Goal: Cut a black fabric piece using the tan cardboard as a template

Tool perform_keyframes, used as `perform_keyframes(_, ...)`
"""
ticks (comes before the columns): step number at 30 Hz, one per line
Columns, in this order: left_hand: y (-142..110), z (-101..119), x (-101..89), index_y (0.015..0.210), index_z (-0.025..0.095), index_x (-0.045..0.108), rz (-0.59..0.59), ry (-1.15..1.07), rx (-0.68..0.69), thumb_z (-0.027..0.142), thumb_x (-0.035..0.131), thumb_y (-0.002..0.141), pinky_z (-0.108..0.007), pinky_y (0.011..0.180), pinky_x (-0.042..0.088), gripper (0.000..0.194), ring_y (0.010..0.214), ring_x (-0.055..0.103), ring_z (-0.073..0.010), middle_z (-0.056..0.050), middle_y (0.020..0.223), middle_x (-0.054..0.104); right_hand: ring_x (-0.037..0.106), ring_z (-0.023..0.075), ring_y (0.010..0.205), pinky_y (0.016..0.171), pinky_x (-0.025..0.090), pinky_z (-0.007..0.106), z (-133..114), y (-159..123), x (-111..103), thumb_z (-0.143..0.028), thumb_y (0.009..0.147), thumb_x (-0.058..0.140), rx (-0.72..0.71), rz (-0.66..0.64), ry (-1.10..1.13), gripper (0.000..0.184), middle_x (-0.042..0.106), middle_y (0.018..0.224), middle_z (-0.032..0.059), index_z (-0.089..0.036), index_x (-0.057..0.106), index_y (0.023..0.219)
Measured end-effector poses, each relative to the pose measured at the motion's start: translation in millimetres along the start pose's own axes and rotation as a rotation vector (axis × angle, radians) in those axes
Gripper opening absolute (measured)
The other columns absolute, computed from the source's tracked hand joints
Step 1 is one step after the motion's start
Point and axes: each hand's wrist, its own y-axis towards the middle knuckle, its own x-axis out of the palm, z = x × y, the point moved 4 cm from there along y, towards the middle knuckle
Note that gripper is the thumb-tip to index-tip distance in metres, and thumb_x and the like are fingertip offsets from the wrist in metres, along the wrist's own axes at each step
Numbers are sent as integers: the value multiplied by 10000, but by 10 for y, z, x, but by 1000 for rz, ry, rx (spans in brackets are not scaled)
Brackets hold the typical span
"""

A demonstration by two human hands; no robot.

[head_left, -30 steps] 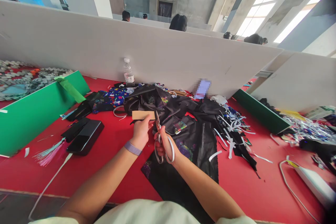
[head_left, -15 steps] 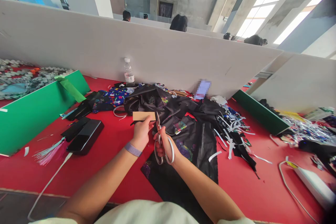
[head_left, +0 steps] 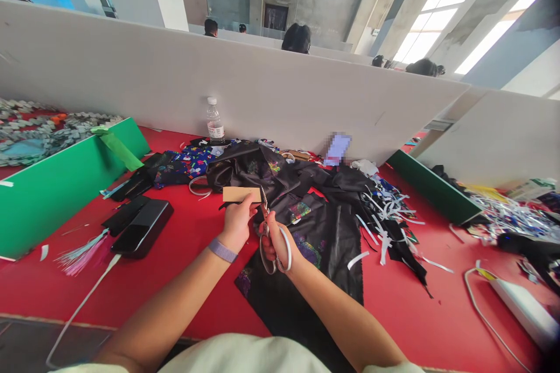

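Tan rectangular card [head_left: 236, 194] sits above the red table [head_left: 196, 280], pinched in the left hand [head_left: 237, 224]; the right hand [head_left: 280, 239] grips white-handled metal scissors [head_left: 265, 208] at its right end. Hold the card firm; keep blades parallel to that edge. Shiny black patterned fabric [head_left: 339, 245] beneath could snag. White paper-like strips [head_left: 385, 239] lie farther right.

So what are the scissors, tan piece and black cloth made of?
Scissors: probably metal blades, thin and pointed; pale, smooth handles suggest plastic. Tan piece: perhaps card, as it looks flat, stiff and matte. Black cloth: soft folds and sheen suggest satiny or coated fabric; can't tell which.
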Motion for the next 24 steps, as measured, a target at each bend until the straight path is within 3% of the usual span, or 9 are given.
perform_keyframes(14,1,-2,3,621,120,646,-10,-3,-22,203,747,665,-261,547,449,138,505,601,-148,-53,555,661,277,51,373,345,192,176,-3,-52,-11,-873,730,402,43,-13,25,684,389,478,-77,-198,497,788)
perform_keyframes(24,6,-28,1,617,131,646,4,-1,-17,193,740,653,-251,540,449,118,523,612,-149,-43,550,655,242,45,358,321,172,168,11,-74,-46,-853,755,396,15,3,-33,658,360,464,-85,-202,490,758)
